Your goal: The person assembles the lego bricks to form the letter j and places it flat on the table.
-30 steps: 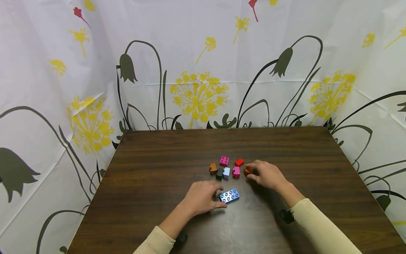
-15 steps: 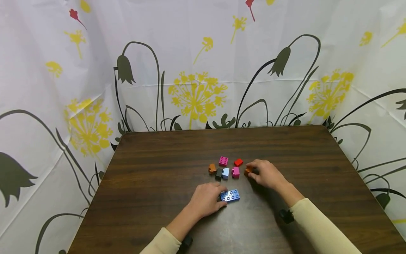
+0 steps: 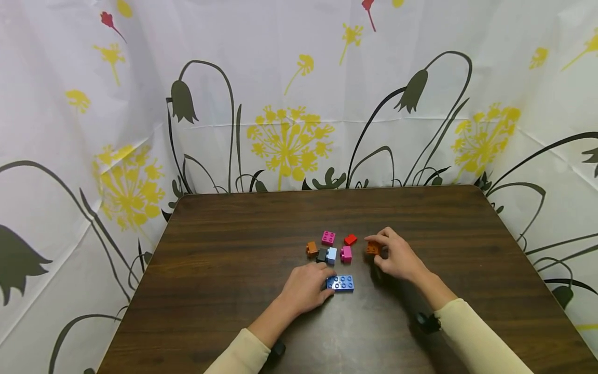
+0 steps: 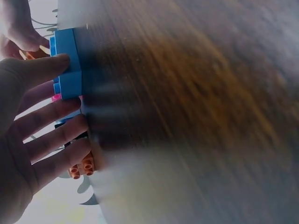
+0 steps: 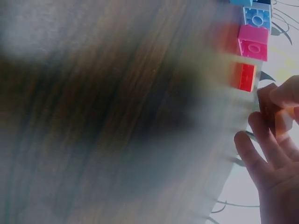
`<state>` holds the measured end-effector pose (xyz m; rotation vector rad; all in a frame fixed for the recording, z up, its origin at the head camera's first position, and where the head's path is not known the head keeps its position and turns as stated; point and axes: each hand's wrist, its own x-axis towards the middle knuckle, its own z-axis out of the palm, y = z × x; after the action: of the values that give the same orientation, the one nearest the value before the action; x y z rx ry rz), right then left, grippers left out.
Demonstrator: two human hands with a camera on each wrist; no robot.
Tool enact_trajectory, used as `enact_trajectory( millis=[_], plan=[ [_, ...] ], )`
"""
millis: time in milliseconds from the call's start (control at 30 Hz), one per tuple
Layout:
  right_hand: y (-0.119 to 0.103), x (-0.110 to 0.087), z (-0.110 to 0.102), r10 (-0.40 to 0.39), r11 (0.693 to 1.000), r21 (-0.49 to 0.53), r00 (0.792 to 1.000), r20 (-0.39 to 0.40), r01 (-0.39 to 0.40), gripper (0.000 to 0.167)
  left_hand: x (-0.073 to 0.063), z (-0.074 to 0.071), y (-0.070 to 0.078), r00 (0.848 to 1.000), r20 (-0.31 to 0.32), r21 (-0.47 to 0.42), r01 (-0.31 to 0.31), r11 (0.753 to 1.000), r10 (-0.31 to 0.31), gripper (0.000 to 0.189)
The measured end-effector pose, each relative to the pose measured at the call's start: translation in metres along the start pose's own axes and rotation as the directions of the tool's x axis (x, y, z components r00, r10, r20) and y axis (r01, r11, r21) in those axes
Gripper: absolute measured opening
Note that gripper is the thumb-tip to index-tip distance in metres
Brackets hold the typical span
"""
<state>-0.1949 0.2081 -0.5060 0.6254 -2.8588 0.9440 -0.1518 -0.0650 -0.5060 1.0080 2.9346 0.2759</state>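
Observation:
My left hand pinches the left end of a long blue toy brick with two rows of studs. In the left wrist view its thumb lies on the side of the blue brick, while the other fingers spread past it. My right hand grips an orange toy brick between thumb and fingertips, close over the table. The right wrist view shows that orange brick partly covered by the thumb.
Beyond the blue brick lie a pink brick, a red one, another pink one, a light blue one, a black one and a second orange one. A patterned curtain hangs behind the table.
My left hand has closed onto the blue brick and turned it straighter. My right hand has picked up and tilted the orange brick, shifting it slightly right.

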Motion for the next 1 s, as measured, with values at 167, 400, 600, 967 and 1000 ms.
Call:
enact_trajectory(
  millis=[167,400,600,967,1000],
  plan=[
    [-0.005,-0.007,-0.001,-0.025,1.000,-0.001,0.999,0.035,0.025,0.035,0.003,0.001,-0.001,1.000,-0.010,0.009,0.002,1.000,-0.002,0.036],
    [-0.018,-0.017,0.008,-0.162,0.985,0.068,0.986,0.026,0.160,0.031,0.005,-0.001,-0.001,1.000,-0.017,0.012,0.000,1.000,0.000,0.037],
    [-0.027,-0.023,0.018,-0.216,0.971,0.112,0.976,0.040,0.210,0.033,0.006,-0.001,-0.001,1.000,-0.029,0.013,-0.010,1.000,0.010,0.037],
    [-0.032,-0.030,0.026,-0.203,0.978,0.065,0.976,0.076,0.198,0.029,0.007,-0.001,-0.001,1.000,-0.022,0.023,-0.005,1.000,0.005,0.037],
    [-0.033,-0.031,0.026,-0.203,0.978,0.061,0.976,0.074,0.199,0.030,0.007,-0.001,-0.001,1.000,-0.018,0.023,-0.004,1.000,0.005,0.038]
  ],
)
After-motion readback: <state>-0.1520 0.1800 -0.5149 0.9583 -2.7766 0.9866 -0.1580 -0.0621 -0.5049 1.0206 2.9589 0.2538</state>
